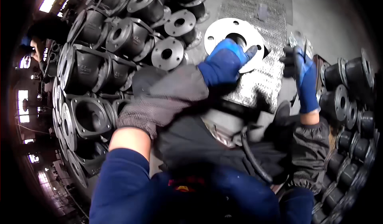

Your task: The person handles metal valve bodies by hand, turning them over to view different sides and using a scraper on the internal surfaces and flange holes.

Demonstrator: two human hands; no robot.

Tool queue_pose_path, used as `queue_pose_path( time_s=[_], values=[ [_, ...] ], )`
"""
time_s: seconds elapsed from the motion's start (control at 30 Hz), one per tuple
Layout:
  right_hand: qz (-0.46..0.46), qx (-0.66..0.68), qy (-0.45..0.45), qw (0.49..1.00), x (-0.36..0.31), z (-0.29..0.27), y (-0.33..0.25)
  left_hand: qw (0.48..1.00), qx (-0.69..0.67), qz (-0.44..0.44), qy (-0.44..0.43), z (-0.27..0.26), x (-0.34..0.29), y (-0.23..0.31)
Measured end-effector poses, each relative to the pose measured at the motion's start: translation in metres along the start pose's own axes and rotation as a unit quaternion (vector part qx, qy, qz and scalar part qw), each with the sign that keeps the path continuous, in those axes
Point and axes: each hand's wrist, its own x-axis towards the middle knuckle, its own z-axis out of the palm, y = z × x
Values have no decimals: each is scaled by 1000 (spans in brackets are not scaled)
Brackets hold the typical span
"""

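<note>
A pale round metal flange with bolt holes and a dark centre bore lies over a bench with a silvery, textured top. My left hand, in a blue glove, grips this flange at the bore. Its thumb lies on the flange face, while the other fingertips are hidden at the hole. To the right, apart from the flange, is my gloved right hand, blue with dark fingers. A thin dark rod sticks up from its grip; the rod's kind is unclear.
Dark flanged pipe castings are stacked along the left. More castings stand in rows at the right. A dark ribbed hose hangs near my lap. In the far left background a person's arm shows.
</note>
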Motion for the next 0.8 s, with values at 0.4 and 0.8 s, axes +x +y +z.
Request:
queue_pose_path(
  time_s=[0.4, 0.8],
  values=[
    [109, 1, -1, 994, -8, -37, 10, 970, -220, 96, -24, -34, 2, -1],
    [76, -56, 6, 995, 26, -7, 37, 730, -529, -433, -4, 5, -21, -65]
  ],
)
